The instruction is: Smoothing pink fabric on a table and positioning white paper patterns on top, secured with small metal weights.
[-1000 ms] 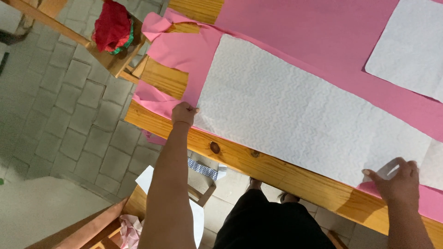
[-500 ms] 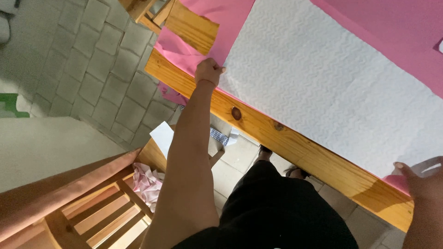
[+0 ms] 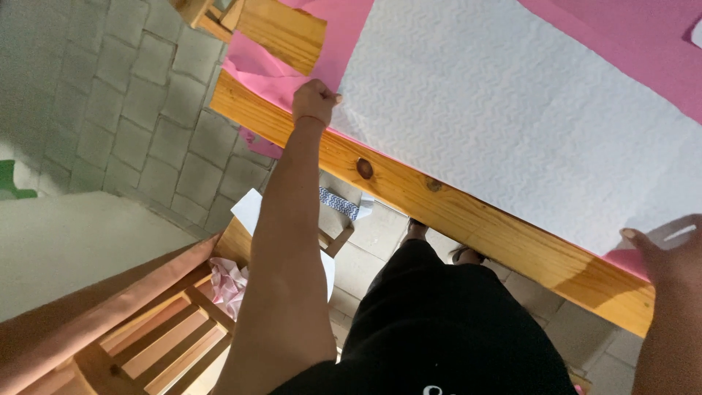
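- A large white textured sheet (image 3: 512, 124) lies flat on pink fabric (image 3: 351, 29), which is spread over the wooden bench (image 3: 446, 212); laid this way, the two layers seem matched edge to edge along the bench's near side.
- The left hand (image 3: 316, 101) is at the sheet's near left corner, closed into a loose fist with thumb and fingers pressed together; it appears to pinch the corner of the white sheet, perhaps with the pink layer beneath, though the exact grip is hidden by the knuckles.
- The right hand (image 3: 669, 256) is at the sheet's near right corner at the frame's edge, fingers laid fairly flat, and seems to hold the corner down against the pink fabric; how far it is spread cannot be told, since most of it is cut off.
- With one hand on each near corner, the sheet looks stretched taut along the bench edge.
- Pink fabric hangs in folds off the bench's left end.
- Below, a wooden chair (image 3: 153, 344) stands on the tiled floor (image 3: 131, 110), with a crumpled pink-and-white scrap (image 3: 230, 281) on it.
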